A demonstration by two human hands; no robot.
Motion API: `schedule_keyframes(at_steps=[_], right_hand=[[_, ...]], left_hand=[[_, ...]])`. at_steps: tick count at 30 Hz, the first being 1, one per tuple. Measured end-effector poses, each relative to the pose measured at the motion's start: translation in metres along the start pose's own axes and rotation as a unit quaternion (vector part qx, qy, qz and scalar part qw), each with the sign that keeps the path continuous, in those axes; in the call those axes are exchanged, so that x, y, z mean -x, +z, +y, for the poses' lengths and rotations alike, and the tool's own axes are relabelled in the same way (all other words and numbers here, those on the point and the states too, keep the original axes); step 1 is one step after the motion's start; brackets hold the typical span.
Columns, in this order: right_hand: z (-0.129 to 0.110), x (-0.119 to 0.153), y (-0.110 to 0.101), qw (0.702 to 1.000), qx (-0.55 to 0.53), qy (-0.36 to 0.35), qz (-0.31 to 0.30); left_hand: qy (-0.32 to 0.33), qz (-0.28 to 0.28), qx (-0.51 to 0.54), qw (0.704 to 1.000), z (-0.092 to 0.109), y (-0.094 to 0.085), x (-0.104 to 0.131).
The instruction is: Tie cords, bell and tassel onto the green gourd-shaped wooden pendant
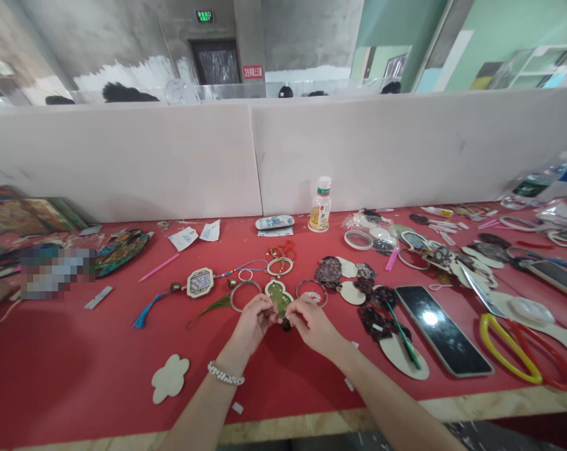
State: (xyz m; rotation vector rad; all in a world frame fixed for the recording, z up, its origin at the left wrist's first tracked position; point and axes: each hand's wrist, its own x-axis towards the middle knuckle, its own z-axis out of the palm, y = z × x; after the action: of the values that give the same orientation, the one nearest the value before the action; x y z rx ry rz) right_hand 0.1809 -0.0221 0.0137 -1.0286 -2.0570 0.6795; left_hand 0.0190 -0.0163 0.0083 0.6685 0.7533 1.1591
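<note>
Between both hands is a gourd-shaped pendant [277,295] with a pale rim and a green middle. My left hand [255,319] pinches its lower left edge. Closed at its lower right edge is my right hand [311,324], the fingertips partly hiding the contact. A small dark bead or bell [286,325] sits at the pendant's lower end, between the fingertips. Above the pendant lie a pale ring [280,267] and a red tassel [289,247]. Left of my hands rests a finished-looking octagonal pendant [200,284] with a blue tassel [145,311].
Scissors [513,344] and a phone [443,329] lie at the right, beside dark patterned pieces [329,272]. A bottle [320,205] stands near the white partition [170,163]. A flower-shaped wooden piece [170,379] lies front left; a pink pencil [159,267] lies behind it.
</note>
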Motion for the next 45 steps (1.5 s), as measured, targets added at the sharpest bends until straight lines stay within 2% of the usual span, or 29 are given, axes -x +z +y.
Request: schedule_keyframes(at_steps=[5,8,13,17,21,28,38,45], right_hand=[[-0.002,0.001,0.001,1.0,-0.026,0.014,0.002],[0.002,0.001,0.004,0.995,-0.078,0.051,0.024],[0.008,-0.003,0.006,0.963,-0.23,0.139,0.032],[0.01,-0.005,0.006,0.946,-0.283,0.158,0.022],[0.014,-0.005,0.008,0.943,-0.286,0.171,0.016],[0.017,-0.006,0.009,0.939,-0.299,0.17,0.015],[0.017,-0.007,0.001,0.945,-0.281,0.169,-0.006],[0.019,-0.008,-0.003,0.95,-0.259,0.173,-0.021]], left_hand=[[0.017,0.001,-0.008,1.0,-0.002,-0.001,-0.001],[0.018,-0.01,-0.043,0.999,0.001,-0.003,-0.002],[-0.011,-0.034,-0.088,0.995,0.002,-0.003,-0.002],[-0.025,-0.057,-0.1,0.993,0.003,0.001,0.001],[-0.035,-0.066,-0.128,0.989,0.005,0.004,0.002],[0.005,-0.038,-0.178,0.983,0.003,-0.001,-0.002],[0.027,-0.076,-0.224,0.971,0.005,0.004,0.002],[0.009,-0.083,-0.233,0.969,0.006,0.005,0.003]])
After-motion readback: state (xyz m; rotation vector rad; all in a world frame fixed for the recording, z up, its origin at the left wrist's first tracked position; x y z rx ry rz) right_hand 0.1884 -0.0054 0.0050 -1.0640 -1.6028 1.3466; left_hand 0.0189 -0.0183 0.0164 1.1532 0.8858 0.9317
